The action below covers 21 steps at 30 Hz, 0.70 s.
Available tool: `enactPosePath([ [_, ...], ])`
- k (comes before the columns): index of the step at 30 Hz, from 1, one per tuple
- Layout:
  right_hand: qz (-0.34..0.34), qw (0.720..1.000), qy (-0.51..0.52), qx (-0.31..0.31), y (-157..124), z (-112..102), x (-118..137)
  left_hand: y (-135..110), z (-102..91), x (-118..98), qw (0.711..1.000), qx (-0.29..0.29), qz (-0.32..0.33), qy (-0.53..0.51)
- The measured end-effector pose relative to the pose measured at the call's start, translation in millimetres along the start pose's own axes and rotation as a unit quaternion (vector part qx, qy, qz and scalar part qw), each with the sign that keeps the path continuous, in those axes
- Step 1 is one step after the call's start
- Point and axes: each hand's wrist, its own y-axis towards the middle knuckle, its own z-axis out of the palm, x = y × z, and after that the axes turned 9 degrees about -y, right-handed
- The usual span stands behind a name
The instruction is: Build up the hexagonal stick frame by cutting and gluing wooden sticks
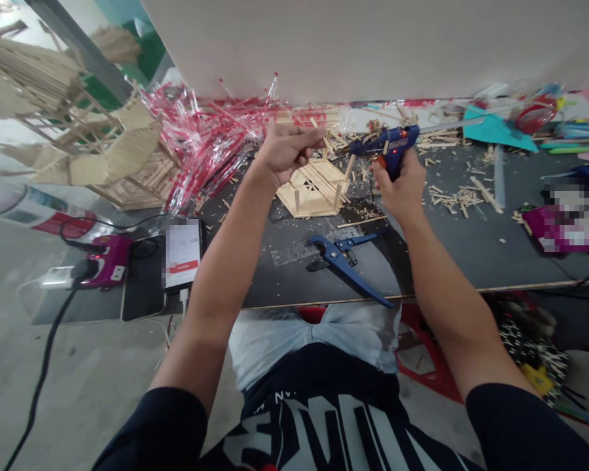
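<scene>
My left hand (287, 152) is closed in a pinch on a thin wooden stick just above a small stick-built model (317, 190) that sits on the dark work board (471, 248). My right hand (401, 190) grips a blue hot glue gun (390, 147), its nozzle pointing left toward the model's upper edge and the pinched stick. Blue cutting pliers (346, 258) lie on the board in front of the model, beside a clear ruler (299, 252).
Red-and-clear plastic wrappers (201, 150) pile up at the back left next to finished stick structures (122, 157). A phone (182, 254) and a pink device (105, 261) with cables lie left. Stick offcuts (459, 196), coloured paper and a pink pouch (564, 229) lie right.
</scene>
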Motion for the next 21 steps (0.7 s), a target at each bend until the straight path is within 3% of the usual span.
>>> enactPosePath([
  [5,-0.01,1.0,0.008,0.007,1,2,-4,-4,6.4,-2,1.0,0.0,0.003,0.014],
  [13,0.032,0.992,-0.079,-0.096,6,-2,-19,-10,3.5,-5,0.997,0.025,0.049,0.045],
  [17,0.078,0.983,-0.106,-0.129,14,-8,-42,-22,2.5,-13,0.989,0.059,0.084,0.11],
  [21,0.136,0.977,-0.131,-0.103,17,-7,-73,-31,5.0,-22,0.973,0.1,0.105,0.18],
])
